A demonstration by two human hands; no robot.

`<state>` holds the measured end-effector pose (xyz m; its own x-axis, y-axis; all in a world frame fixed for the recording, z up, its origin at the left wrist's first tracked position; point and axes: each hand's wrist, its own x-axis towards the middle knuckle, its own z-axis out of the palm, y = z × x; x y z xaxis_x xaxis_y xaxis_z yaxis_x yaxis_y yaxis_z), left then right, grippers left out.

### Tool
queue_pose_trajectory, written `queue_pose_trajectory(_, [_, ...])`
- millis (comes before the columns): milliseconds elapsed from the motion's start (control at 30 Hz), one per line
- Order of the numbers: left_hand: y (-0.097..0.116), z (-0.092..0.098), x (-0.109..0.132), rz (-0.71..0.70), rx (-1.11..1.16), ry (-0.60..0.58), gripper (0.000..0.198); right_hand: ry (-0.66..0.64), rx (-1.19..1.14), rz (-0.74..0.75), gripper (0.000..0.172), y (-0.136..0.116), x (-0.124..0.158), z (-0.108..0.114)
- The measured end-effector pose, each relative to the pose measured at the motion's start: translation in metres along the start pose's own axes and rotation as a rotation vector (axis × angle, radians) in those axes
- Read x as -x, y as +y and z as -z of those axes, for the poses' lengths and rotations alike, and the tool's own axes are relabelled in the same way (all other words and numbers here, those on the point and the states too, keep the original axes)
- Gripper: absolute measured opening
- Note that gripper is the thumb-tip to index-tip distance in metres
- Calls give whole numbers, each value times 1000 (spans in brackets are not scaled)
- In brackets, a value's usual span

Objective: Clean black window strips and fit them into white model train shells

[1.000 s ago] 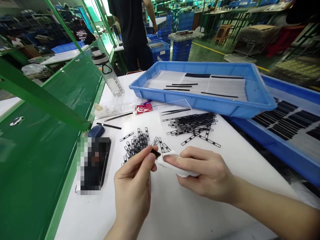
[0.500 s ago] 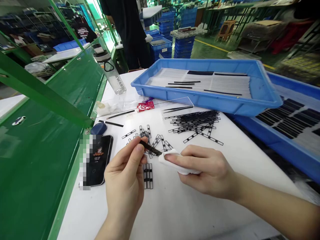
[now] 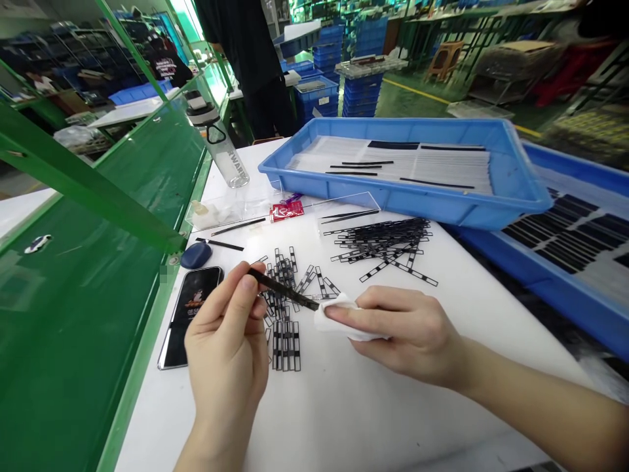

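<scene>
Between thumb and fingers, my left hand (image 3: 228, 328) pinches one end of a thin black strip (image 3: 282, 287). The strip slants down to the right, its other end inside a folded white cloth (image 3: 344, 318). My right hand (image 3: 407, 331) squeezes that cloth around the strip with thumb and forefinger. Beneath the strip, several black-framed clear strips (image 3: 285, 345) lie side by side, with more scattered strips (image 3: 280, 265) behind them. A larger heap of framed strips (image 3: 388, 239) lies farther back to the right.
A blue tray (image 3: 407, 193) with rows of strips stands at the back, another blue tray (image 3: 584, 288) at right. On the left are a phone (image 3: 189, 318), a dark blue case (image 3: 195, 255) and a bottle (image 3: 223, 154) by the green partition (image 3: 73, 314). A person (image 3: 250, 65) stands beyond.
My left hand has moved left and slightly toward me, so more of the black strip shows between it and the cloth. My right hand stays nearly in place.
</scene>
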<state>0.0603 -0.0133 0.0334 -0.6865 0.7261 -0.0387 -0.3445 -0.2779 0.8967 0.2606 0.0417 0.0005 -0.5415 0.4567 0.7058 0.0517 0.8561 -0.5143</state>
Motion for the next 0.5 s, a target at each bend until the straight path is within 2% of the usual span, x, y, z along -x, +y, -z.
queue_pose_trajectory(233, [9, -1, -8, 8, 36, 98, 16, 1, 23, 28, 27, 0, 0, 3])
queue_pose_trajectory(500, [15, 1, -12, 17, 73, 134, 19, 6, 48, 39, 26, 0, 0, 5])
